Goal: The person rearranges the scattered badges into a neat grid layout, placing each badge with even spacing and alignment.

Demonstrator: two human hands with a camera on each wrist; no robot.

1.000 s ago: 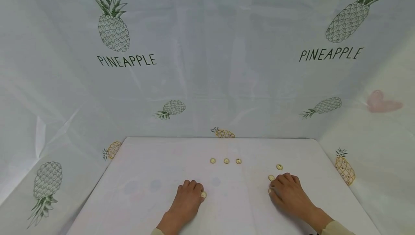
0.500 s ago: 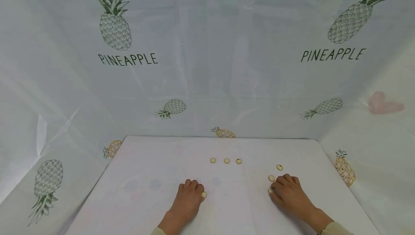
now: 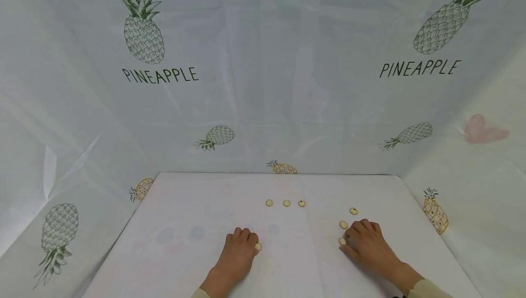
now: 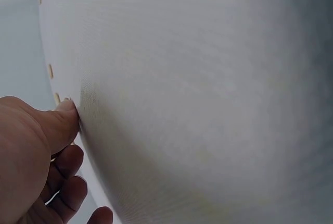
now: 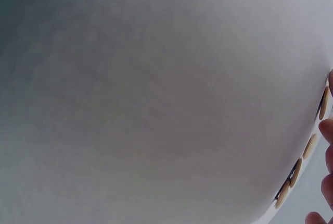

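Small round pale-yellow discs lie on the white-covered table; some have a dark mark on top. At centre left in the head view, my left hand pinches one disc beside its thumb and index finger. Its thumb rests against the table in the left wrist view. On the right, my right hand has thumb and index finger on either side of another disc, whose face shows between them. Two further discs, a nearer one and a farther one, lie just beyond this hand.
Three discs lie in a short row near the table's back: a left one, a middle one and a right one. The table is walled by pineapple-printed sheeting at the back and sides.
My right index finger and thumb have parted slightly, and more of the disc between them shows. My left hand has stayed in place with its disc.
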